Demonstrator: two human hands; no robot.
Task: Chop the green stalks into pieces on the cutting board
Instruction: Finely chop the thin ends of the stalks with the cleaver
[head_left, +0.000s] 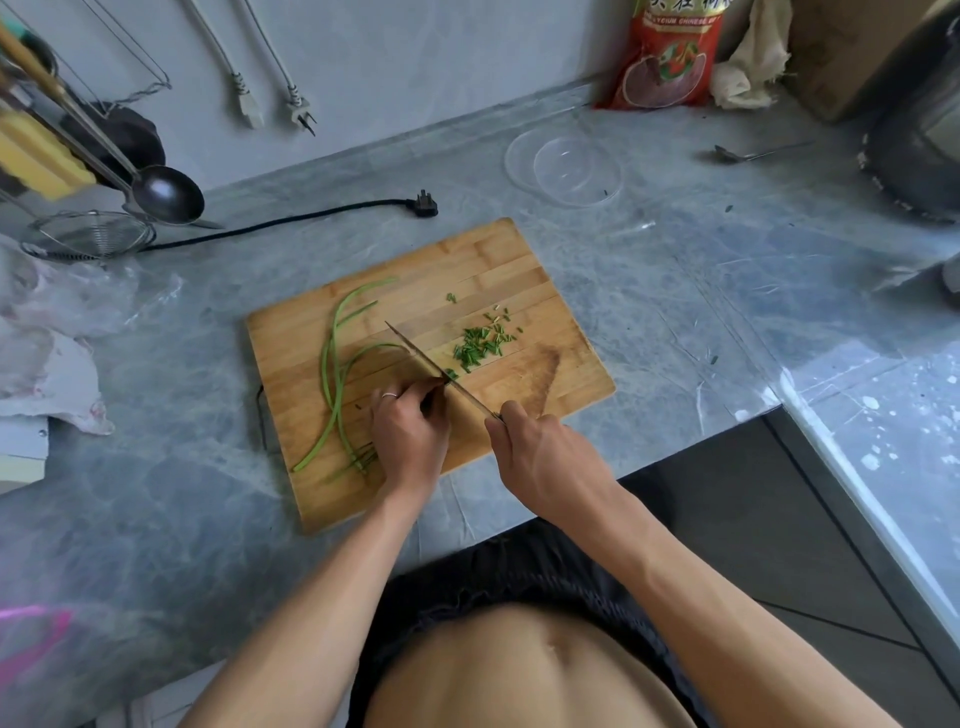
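A wooden cutting board lies on the grey counter. Several long green stalks curve across its left half. A heap of small chopped green pieces sits right of the blade. My left hand, a ring on one finger, holds the stalk ends down with curled fingers, its fingertips against the knife. My right hand grips the handle of the knife, whose blade runs diagonally up and left across the board, edge on the stalks.
A clear plastic lid lies behind the board. A black plug and cord trails at the back left, near a ladle and a wire strainer. A red packet leans on the wall. A spoon lies far right.
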